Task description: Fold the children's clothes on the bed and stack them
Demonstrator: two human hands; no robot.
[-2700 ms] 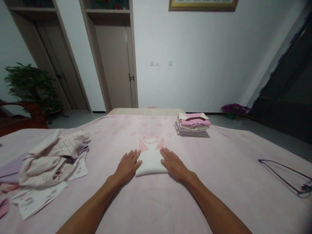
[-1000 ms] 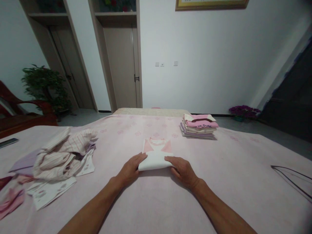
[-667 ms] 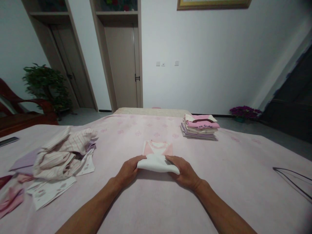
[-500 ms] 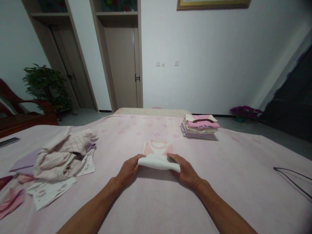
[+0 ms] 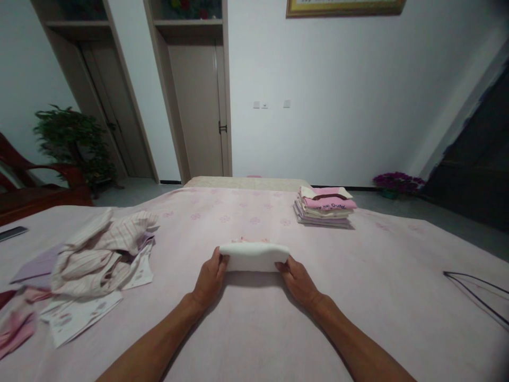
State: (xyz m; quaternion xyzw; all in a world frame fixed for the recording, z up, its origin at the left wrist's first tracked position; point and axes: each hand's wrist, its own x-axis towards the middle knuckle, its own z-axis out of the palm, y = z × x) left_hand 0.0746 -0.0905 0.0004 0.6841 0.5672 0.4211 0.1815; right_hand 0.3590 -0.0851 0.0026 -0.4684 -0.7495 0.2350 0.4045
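A white shirt (image 5: 253, 257), folded into a narrow band, lies at the middle of the pink bedspread (image 5: 254, 329). Only a sliver of its pink-trimmed neckline shows beyond the fold. My left hand (image 5: 212, 276) grips the band's left end, thumb on the near face. At the right end, my right hand (image 5: 297, 277) pinches the cloth the same way. The undersides of the fingers are partly hidden by the fabric.
Crumpled clothes (image 5: 95, 265), striped, purple and white, lie on the left. A stack of folded clothes (image 5: 326, 207) stands at the far right. A phone (image 5: 14, 233) rests at the left edge, and a black cable (image 5: 473, 289) lies on the right.
Both hands have carried the folded edge away from me over the shirt's collar, covering the pink shoulder parts that showed before. The clothes pile and the stack stay put.
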